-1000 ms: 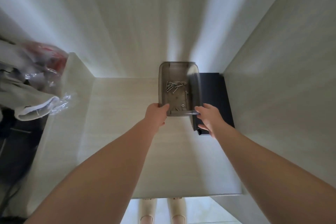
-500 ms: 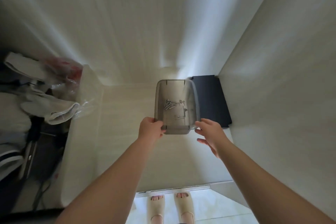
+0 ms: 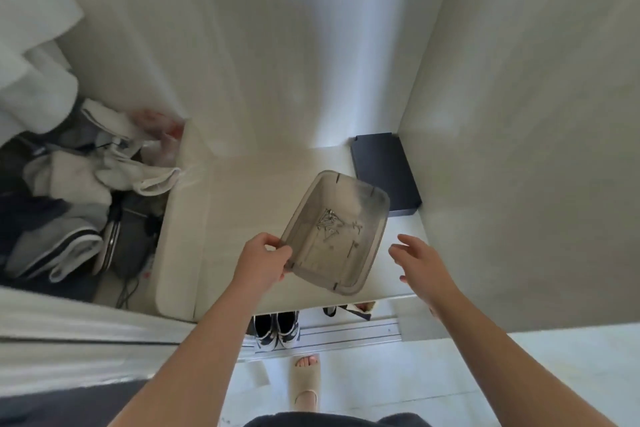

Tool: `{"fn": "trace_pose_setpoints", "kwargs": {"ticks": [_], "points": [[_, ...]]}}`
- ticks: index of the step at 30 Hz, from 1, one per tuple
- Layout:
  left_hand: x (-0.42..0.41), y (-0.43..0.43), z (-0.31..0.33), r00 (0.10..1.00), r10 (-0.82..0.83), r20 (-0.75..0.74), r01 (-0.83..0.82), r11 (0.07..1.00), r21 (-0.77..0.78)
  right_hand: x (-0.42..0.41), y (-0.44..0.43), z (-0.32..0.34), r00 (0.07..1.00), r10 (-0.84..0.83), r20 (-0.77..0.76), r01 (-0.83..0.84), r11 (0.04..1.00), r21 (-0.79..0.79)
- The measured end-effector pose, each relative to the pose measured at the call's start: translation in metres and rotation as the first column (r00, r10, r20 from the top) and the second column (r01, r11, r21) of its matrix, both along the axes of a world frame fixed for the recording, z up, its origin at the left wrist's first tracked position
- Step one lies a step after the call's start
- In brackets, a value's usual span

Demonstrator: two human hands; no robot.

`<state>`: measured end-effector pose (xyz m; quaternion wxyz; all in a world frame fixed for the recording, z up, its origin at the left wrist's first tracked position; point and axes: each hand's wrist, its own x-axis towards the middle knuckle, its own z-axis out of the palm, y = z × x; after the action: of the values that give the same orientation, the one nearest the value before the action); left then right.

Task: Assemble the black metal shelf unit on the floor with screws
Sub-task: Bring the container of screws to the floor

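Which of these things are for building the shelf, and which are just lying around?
For the job:
grey tray, gripped by the left hand
screws inside it
black panel, probably a shelf part

Just lying about:
heap of clothes
pair of sneakers

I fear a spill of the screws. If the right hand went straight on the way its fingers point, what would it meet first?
Most likely the right rim of the tray, which the left hand holds by its other side. Depth is unclear, so the right hand might pass beneath it.
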<state>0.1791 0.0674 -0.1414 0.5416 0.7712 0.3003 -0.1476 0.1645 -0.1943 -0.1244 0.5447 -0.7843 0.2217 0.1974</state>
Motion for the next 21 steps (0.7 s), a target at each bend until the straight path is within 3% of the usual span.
{"fn": "trace_pose_setpoints", "kwargs": {"ticks": [6,13,17,21], "points": [[-0.083,-0.02,0.013,0.997,-0.074,-0.016,0.075,0.992,0.098,-0.064,-0.041,0.001,0.992,0.114,0.047,-0.113,0.993,-0.016],[-0.171,-0.054,0.015,0.986,-0.158,-0.055,0.164,0.979,0.12,-0.138,-0.091,-0.009,0.992,0.122,0.02,-0.121,0.991,-0.048],[-0.205,-0.074,0.014,0.96,-0.269,-0.076,0.278,0.949,0.146,-0.179,-0.121,-0.012,0.994,0.105,-0.02,-0.107,0.99,-0.089],[-0.224,-0.094,0.002,0.878,-0.471,-0.089,0.48,0.863,0.158,-0.227,-0.146,-0.02,0.998,0.035,-0.058,-0.039,0.996,-0.084]]}}
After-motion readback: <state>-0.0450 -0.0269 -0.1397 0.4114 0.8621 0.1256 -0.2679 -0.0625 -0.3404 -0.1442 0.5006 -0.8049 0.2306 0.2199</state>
